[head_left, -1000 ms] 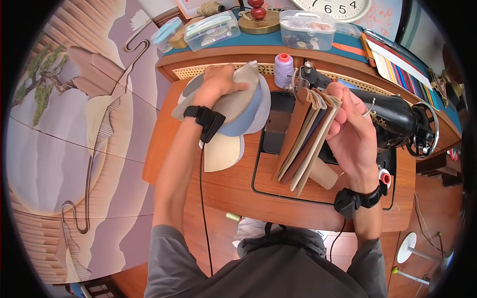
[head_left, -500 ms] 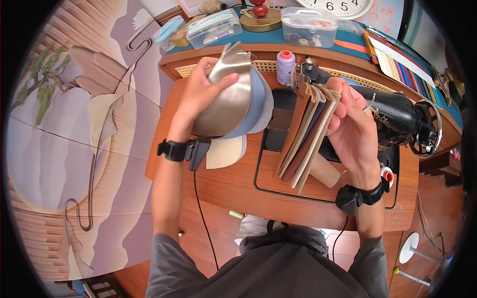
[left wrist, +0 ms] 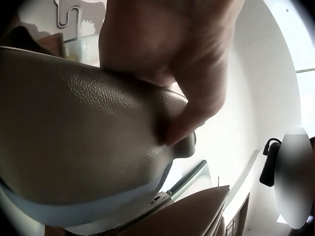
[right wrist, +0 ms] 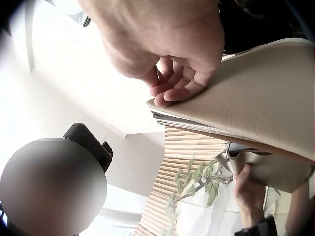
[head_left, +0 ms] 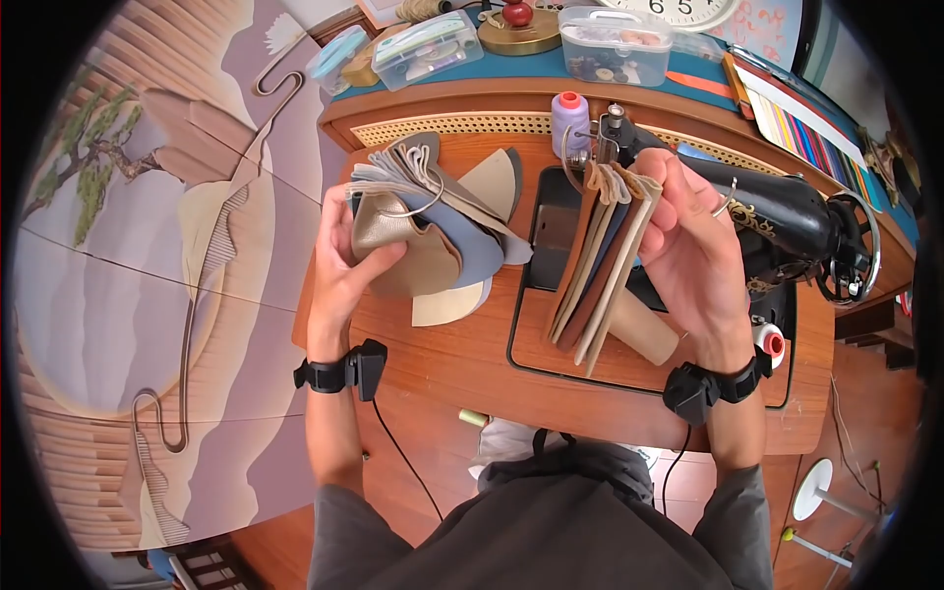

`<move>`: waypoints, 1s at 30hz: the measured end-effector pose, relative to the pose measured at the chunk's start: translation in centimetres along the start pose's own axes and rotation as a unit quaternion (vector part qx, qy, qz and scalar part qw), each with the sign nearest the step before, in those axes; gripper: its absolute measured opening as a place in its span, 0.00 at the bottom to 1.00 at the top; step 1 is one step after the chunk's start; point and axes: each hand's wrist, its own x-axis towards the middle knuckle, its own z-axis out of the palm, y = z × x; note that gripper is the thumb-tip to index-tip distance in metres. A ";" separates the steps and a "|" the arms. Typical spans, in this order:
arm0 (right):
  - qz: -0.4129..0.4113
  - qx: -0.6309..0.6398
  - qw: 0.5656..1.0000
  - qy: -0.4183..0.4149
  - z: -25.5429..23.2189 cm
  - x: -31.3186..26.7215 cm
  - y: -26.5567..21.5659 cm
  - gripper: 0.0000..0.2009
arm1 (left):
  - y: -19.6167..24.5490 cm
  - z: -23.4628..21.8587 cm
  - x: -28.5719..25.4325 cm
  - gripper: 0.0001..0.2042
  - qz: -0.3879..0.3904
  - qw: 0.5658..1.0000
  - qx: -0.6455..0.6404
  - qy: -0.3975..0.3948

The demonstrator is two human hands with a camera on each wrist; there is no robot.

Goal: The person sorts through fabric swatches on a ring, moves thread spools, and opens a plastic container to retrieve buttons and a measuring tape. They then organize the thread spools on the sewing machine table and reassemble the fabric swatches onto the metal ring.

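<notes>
On the left of the table, my left hand (head_left: 339, 270) grips a ringed bundle of leather swatches (head_left: 401, 261) by its gathered end, thumb across the front. Metallic beige, blue and grey pieces fan out from its metal ring (head_left: 425, 202). The left wrist view has the thumb pressing on grained beige leather (left wrist: 83, 142). My right hand (head_left: 700, 251) holds up a second swatch bundle (head_left: 612, 261) by its top corner, and its brown, navy and cream strips hang down. In the right wrist view the fingertips (right wrist: 170, 96) pinch the corner of the beige outer piece (right wrist: 266, 88).
A black sewing machine (head_left: 777, 221) stands behind my right hand, with a purple thread cone (head_left: 568, 126) beside it. A tan roll (head_left: 644, 329) and a red-centred spool (head_left: 770, 344) lie nearer. Plastic boxes (head_left: 615, 54) line the back shelf.
My left hand has lifted its swatch bundle and turned it, so the gathered, ringed end now shows. The right hand keeps its bundle in nearly the same place.
</notes>
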 end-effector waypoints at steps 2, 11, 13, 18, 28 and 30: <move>0.002 -0.004 1.000 0.002 0.2 -0.1 0.2 0.13 | 0.6 0.4 -0.3 0.29 -0.025 1.000 0.007 0.010; 0.009 -0.006 1.000 0.003 0.1 0.0 0.3 0.13 | 0.1 1.3 0.9 0.25 0.065 0.988 0.040 -0.131; 0.008 -0.008 1.000 0.004 0.1 -0.1 0.3 0.14 | -0.6 1.6 0.8 0.26 0.065 0.988 0.034 -0.136; 0.008 -0.007 1.000 0.007 0.2 0.0 0.3 0.13 | -0.6 3.0 0.3 0.41 0.079 0.983 0.104 -0.130; 0.002 -0.006 1.000 0.009 0.0 0.1 0.3 0.14 | -3.3 -4.2 -3.7 0.29 0.092 0.993 -0.040 0.057; -0.002 -0.003 1.000 0.006 -0.1 0.1 0.3 0.14 | -1.8 -4.8 -3.9 0.14 0.135 0.961 -0.182 0.161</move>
